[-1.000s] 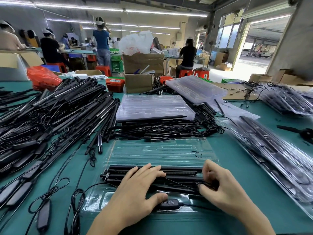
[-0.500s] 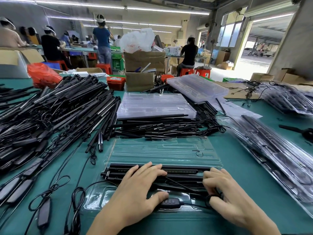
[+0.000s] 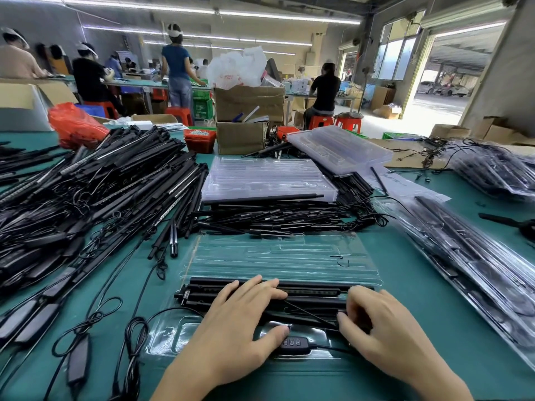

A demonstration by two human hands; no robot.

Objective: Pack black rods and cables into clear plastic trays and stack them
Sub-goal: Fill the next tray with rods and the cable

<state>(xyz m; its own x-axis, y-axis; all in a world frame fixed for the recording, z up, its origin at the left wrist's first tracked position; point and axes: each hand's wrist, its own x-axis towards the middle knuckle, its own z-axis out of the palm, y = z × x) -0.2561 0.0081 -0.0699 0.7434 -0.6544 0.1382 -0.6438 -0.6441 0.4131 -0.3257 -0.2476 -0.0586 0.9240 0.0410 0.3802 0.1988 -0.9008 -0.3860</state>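
Observation:
A clear plastic tray [image 3: 278, 256] lies open on the green table in front of me. Several black rods [image 3: 312, 291] sit side by side in its near half. My left hand [image 3: 231, 328] rests flat on these rods with straight fingers, its thumb touching a small black button controller [image 3: 292, 342] in the tray's front pocket. My right hand [image 3: 385, 334] sits at the rods' right end, fingers curled down over a thin black cable [image 3: 309, 314] that runs across the rods. What is under those fingers is hidden.
A big heap of black rods and cables [image 3: 101, 183] fills the left of the table. Empty clear trays [image 3: 266, 178] are stacked behind a row of short rods [image 3: 275, 218]. Packed trays [image 3: 477, 256] lie at the right. Cardboard boxes [image 3: 249, 102] stand beyond.
My right hand has shifted slightly toward me and to the left along the rods' end, fingers still curled. My left hand has stayed pressed on the rods.

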